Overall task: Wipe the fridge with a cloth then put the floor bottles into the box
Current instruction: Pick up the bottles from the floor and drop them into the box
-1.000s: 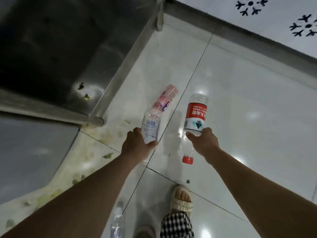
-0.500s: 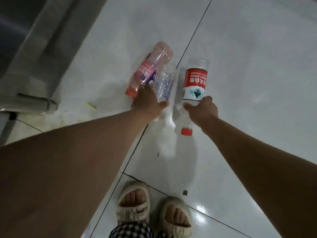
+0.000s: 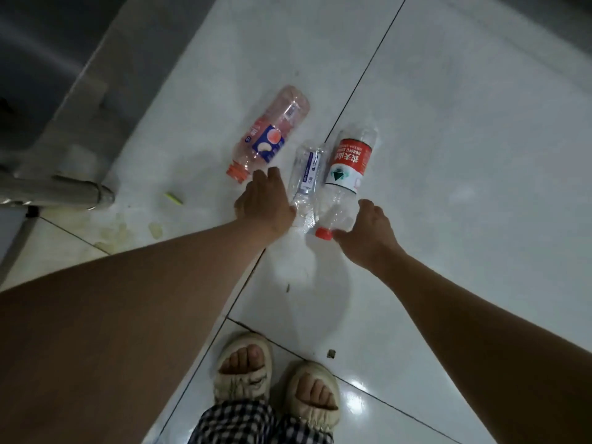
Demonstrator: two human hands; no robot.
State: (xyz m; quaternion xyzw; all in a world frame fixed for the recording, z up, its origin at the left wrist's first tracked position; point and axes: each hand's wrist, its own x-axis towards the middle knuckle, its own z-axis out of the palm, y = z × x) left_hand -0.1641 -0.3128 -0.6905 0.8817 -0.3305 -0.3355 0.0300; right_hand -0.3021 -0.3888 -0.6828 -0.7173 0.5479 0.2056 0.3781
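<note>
Left hand (image 3: 264, 203): we grip the small clear bottle (image 3: 306, 174)
Right hand (image 3: 368, 233): we grip the red-label bottle (image 3: 344, 174) near its neck
Feel: probably light, crushable, slippery

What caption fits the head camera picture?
Two hands gather a red-label bottle and clear bottle above the floor; a pink one lies nearby.

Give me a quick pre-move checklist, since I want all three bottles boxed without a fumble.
1. Right hand grips the red-label bottle near its neck: ok.
2. Left hand holds the small clear bottle: cannot tell; it touches the bottle, fingers hidden.
3. Pink bottle picked up: not ok, it lies on the floor.
4. Caps on: ok for the pink and red-label bottles.
5. Box in view: not ok.
</note>
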